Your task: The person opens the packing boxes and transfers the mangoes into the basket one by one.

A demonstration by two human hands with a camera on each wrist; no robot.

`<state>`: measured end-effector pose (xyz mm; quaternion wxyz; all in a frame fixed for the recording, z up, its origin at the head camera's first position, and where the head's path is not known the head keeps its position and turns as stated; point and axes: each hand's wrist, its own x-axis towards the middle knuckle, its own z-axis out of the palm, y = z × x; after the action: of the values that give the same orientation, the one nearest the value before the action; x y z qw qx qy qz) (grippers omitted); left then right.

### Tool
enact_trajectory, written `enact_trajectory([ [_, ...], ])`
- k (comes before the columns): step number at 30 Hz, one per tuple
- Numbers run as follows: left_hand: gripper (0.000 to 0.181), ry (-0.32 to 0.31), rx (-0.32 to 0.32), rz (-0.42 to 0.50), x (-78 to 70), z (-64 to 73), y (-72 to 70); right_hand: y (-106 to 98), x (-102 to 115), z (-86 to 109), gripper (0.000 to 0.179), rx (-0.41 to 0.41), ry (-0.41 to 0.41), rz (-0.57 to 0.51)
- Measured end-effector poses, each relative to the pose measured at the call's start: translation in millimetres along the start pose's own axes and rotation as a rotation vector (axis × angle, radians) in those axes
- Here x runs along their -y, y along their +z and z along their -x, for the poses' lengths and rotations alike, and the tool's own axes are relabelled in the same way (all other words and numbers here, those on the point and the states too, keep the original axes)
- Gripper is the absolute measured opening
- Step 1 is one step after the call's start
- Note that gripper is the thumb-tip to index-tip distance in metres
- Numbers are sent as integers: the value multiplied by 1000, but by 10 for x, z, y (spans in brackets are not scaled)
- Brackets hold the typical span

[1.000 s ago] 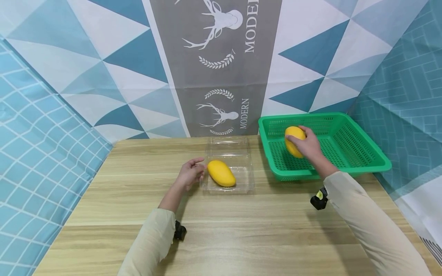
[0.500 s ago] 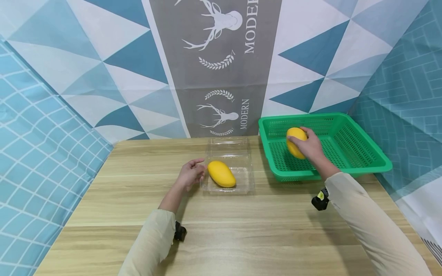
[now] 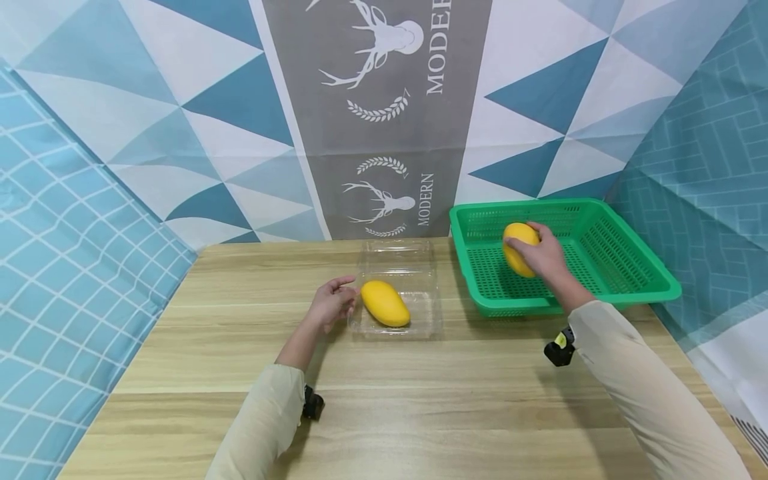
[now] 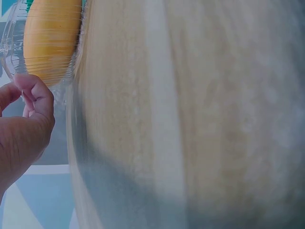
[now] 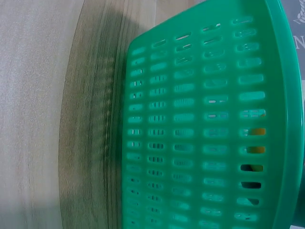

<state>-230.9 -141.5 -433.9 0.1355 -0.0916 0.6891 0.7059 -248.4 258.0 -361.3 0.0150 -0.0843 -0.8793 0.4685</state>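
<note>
A yellow mango [image 3: 386, 304] lies in a clear plastic clamshell box [image 3: 425, 313], whose lid stands opened toward the wall. My left hand [image 3: 331, 303] is at the box's left side; in the left wrist view its thumb and finger [image 4: 32, 88] pinch the box's edge beside the mango [image 4: 52, 38]. Over the green basket [image 3: 480, 293], my right hand [image 3: 545, 253] grips a second mango [image 3: 519, 248], thumb in front and fingers behind. In the right wrist view the basket wall [image 5: 200, 124] hides that hand, and bits of yellow show through its slots.
The wooden table [image 3: 384, 413] carries the box in its middle and the basket at the back right. Patterned cloth [image 3: 384, 133] hangs directly behind both. Dark wrist cameras [image 3: 559, 348] hang below the sleeves.
My right hand has shifted slightly right and toward me over the basket, with the mango in its grip. The left hand and the box hold their places.
</note>
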Motion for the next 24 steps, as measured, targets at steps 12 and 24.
enact_trajectory([
  [12,44,5,4,-9,7,17,-4,-48,-74,-28,84,-15,21,-2],
  [24,44,16,11,-9,9,16,-7,-110,-114,-40,83,-13,15,6],
])
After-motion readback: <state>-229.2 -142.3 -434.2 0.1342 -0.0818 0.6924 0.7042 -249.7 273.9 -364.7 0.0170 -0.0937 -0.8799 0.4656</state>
